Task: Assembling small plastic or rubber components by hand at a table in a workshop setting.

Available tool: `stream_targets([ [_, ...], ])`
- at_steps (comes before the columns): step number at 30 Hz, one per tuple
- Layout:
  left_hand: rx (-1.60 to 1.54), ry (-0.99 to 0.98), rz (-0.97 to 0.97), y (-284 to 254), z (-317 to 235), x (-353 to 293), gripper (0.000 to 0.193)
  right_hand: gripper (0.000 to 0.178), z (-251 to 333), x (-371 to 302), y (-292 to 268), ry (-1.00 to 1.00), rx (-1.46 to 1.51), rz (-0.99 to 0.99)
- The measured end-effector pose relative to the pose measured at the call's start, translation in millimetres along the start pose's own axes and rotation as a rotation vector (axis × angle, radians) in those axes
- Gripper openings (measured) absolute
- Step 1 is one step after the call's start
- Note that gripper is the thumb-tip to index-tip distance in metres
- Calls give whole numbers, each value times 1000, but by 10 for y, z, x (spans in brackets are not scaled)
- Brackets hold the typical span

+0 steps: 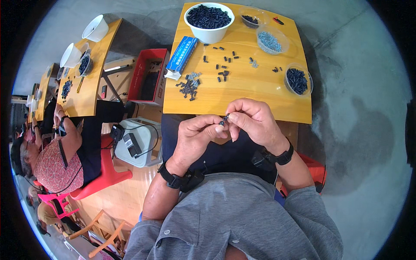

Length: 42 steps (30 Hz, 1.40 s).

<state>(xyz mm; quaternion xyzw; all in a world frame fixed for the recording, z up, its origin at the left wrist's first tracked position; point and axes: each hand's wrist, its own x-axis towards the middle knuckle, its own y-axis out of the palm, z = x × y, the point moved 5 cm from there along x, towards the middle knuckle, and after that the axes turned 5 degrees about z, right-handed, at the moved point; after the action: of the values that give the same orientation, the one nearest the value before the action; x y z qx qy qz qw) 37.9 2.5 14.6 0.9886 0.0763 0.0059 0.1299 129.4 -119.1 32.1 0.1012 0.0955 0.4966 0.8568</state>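
Hands raised together just below the near edge of the wooden table [260, 93], above the lap. Left hand [197, 136] curled, thumb and forefinger pinched shut on a small black part [223, 121], held at the fingertips. Right hand [255, 121] meeting it from the other side, fingertips [232, 116] closed on the upper end of the same part; part caught between both pinches, touching both. Black wristbands on both forearms.

On the table, well apart from the hands: white bowl [209, 30] full of black parts at the far edge; blue box [182, 54] lying to its left; loose heap of black parts [189, 88] near the left front; scattered single parts [225, 71] mid-table; clear tub of silver screws [271, 40] at the far right; clear tub of black parts [298, 80] at the right edge. Red crate [149, 78] beside the table on the left. Another person [56, 160] seated at the next table, far left.
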Motion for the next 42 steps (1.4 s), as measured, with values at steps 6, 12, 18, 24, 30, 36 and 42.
stream_targets([
  [6,-20,-30,-10,-17,-9,-5,11,12,22,0,42,-22,-78,8],
  [12,-65,-51,0,-16,-13,0,12,9,81,7,76,-64,-178,-5],
  [18,-48,-48,-7,-34,31,3,12,5,142,14,102,-160,-347,-22],
  [24,-71,-62,9,-34,25,38,12,4,193,27,90,-229,-468,-35],
  [30,-46,-85,7,-63,86,53,11,5,192,43,62,-273,-524,-52],
  [36,-95,-112,12,-67,116,73,11,5,211,64,69,-279,-572,-19],
  [42,-92,-123,19,-54,128,97,11,4,170,82,47,-264,-578,-13],
])
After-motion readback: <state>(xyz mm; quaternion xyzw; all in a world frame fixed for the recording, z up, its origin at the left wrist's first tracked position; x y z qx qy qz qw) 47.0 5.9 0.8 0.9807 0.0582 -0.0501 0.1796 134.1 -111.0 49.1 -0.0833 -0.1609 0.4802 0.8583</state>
